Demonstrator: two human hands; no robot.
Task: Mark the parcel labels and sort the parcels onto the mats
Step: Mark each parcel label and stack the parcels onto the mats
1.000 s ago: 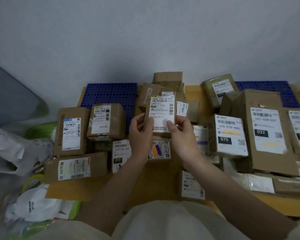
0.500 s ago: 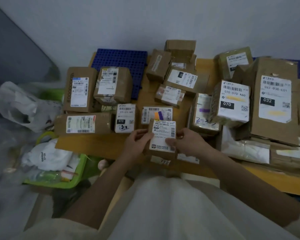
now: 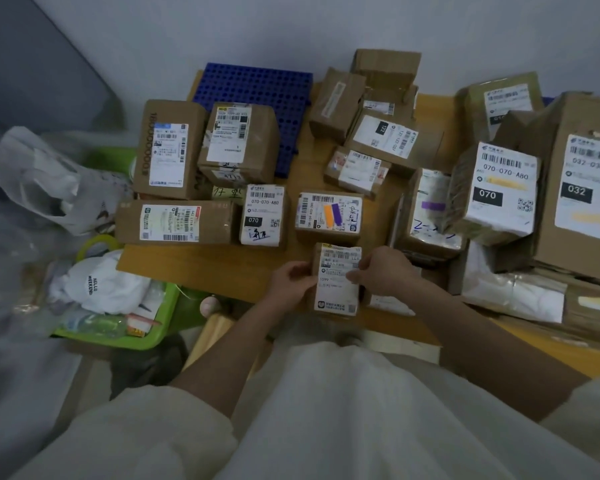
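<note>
A small brown parcel (image 3: 336, 282) with a white label reading 1099 lies at the near edge of the wooden table (image 3: 201, 268). My left hand (image 3: 291, 284) grips its left side and my right hand (image 3: 383, 271) pinches its right edge, thumb on the label. Beyond it lie a parcel with orange and purple marks (image 3: 329, 214) and a 070 parcel with black writing (image 3: 262, 214). A blue perforated mat (image 3: 257, 88) lies at the back left, partly covered by boxes.
Several labelled boxes crowd the table: two tall ones (image 3: 239, 143) at the left, a 070 box (image 3: 499, 192) and a large 032 box (image 3: 582, 188) at the right. A green basket (image 3: 146, 337) of bags and a white plastic bag (image 3: 42, 174) sit left of the table.
Both hands have brought the small parcel down from chest height onto the near edge of the table. The view has tilted downward.
</note>
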